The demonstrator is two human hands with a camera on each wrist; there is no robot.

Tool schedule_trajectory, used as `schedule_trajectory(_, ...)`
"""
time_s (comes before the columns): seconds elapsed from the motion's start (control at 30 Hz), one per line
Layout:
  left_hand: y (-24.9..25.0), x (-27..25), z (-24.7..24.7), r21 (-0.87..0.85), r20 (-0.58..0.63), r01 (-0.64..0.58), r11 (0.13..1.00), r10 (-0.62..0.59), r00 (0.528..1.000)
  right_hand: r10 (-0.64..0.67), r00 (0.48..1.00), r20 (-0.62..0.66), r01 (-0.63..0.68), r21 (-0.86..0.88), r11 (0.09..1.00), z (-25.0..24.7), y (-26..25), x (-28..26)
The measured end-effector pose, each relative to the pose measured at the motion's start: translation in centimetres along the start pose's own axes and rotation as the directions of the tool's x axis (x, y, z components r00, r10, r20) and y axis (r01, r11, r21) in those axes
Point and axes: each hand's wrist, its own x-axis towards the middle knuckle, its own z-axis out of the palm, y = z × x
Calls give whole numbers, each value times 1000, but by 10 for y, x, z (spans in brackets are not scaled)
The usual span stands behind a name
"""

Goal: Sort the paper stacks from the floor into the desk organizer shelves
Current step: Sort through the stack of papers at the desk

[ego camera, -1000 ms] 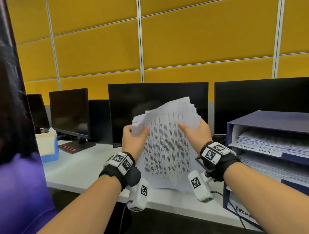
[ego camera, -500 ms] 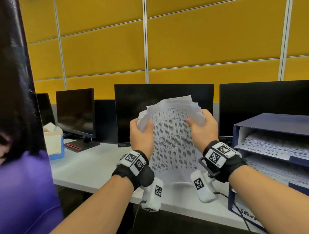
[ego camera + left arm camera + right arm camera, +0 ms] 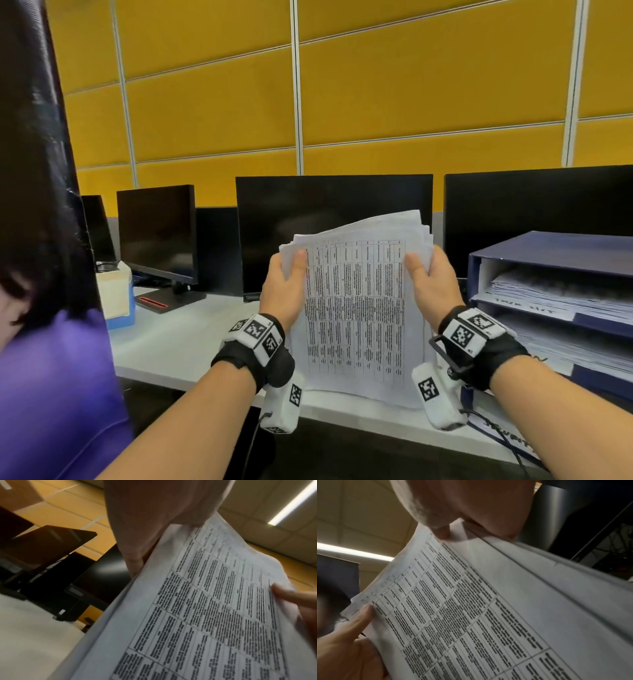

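A stack of printed paper [image 3: 356,308] stands upright on the white desk [image 3: 178,346], its top sheet a ruled table of text. My left hand [image 3: 286,282] grips its upper left edge, thumb on the front sheet. My right hand [image 3: 430,279] grips the upper right edge the same way. The same paper stack [image 3: 205,615] fills the left wrist view, and in the right wrist view the paper stack [image 3: 488,608] shows several loose sheet edges. The dark blue desk organizer [image 3: 561,253] stands just right of my right hand, its shelves holding paper.
Black monitors [image 3: 334,222] line the back of the desk before a yellow panel wall. A tissue box [image 3: 116,294] sits at the left. A person in a purple top [image 3: 58,394] is close on my left. A cable [image 3: 503,435] trails over the desk edge.
The stack has straightened and flattened between my hands, which have moved apart toward its upper corners. The sheets look more squared than before.
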Motion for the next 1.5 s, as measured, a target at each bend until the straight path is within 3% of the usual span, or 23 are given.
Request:
schedule_trajectory(0.13,8,-7,1,-131,200,81,988,-53,978,67,994,86,-66,-13,998,1,6,-6)
schedule_trajectory(0.2,14,-9,6,-134,230,118,984,-85,970,45,996,74,-44,-12,999,7,-1,-7)
schedule_trajectory(0.33,14,-5,17,-214,26,126,969,-123,992,4,1000,4,-4,38,999,14,-8,-8)
schedule_trajectory(0.4,2,-2,13,-237,8,190,953,-194,981,34,999,21,-34,24,999,12,-2,-10)
schedule_trajectory(0.47,-13,-5,9,-187,73,271,944,-262,962,94,994,56,-93,-14,996,6,6,-11)
schedule_trajectory(0.57,-22,-12,8,-81,193,251,965,-232,953,154,984,95,-148,-62,987,-1,17,-10)
schedule_trajectory(0.9,-12,-12,11,91,266,371,924,-382,885,186,965,186,-159,-151,976,0,23,-16)
schedule_trajectory(0.97,-6,-12,9,123,217,308,943,-329,919,211,966,148,-185,-172,968,-3,23,-14)
schedule_trajectory(1.03,6,-7,5,138,123,177,974,-195,973,232,963,136,-208,-174,963,-6,22,-12)
schedule_trajectory(1.13,33,8,-2,240,9,-5,971,3,1000,225,962,155,-193,-198,961,-9,19,-10)
schedule_trajectory(1.2,55,17,-4,447,-7,-139,884,159,987,215,963,162,-180,-205,962,-8,13,-10)
schedule_trajectory(1.27,75,23,-4,696,99,-259,670,268,958,196,964,182,-155,-215,964,-6,4,-9)
schedule_trajectory(1.33,91,26,-2,803,249,-317,505,200,948,151,963,222,-97,-236,967,-3,-6,-6)
schedule_trajectory(1.37,96,28,-2,806,303,-326,494,128,944,125,962,244,-63,-247,967,-2,-11,-4)
schedule_trajectory(1.5,105,33,-9,704,384,-269,658,-34,923,66,946,317,37,-308,951,1,-25,-1)
